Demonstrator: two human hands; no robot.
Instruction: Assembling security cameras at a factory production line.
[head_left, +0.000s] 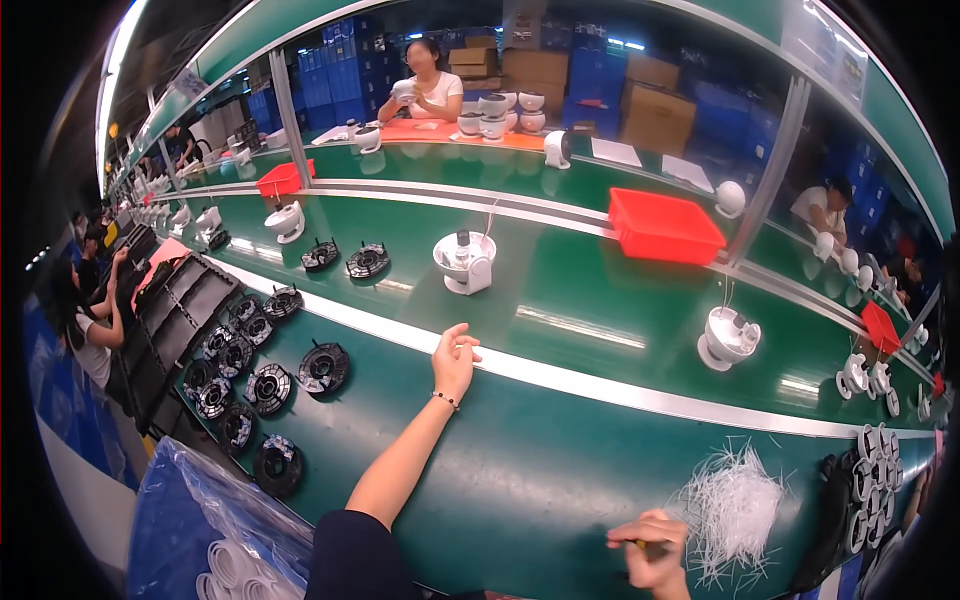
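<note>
My left hand [455, 362] reaches over the white rail at the edge of the belt, its fingers loosely bent and apart, with nothing in them. Just beyond it on the green belt stands a white bowl-shaped housing [466, 262] on a round base, a wire rising from it. Low over the green bench, my right hand [652, 552] is closed round a small dark tool [652, 549] with a bit of yellow; its kind is hidden by the fingers. To the right of that hand lies a heap of thin white strips [735, 510] like cable ties.
Several black round spoked parts [268, 388] lie at the bench's left. Another white housing [728, 338] sits on the belt at right, near a red tray [665, 226]. Stacked white rings [875, 485] stand far right. A plastic-lined bin [190, 500] is lower left. Co-workers sit across and at left.
</note>
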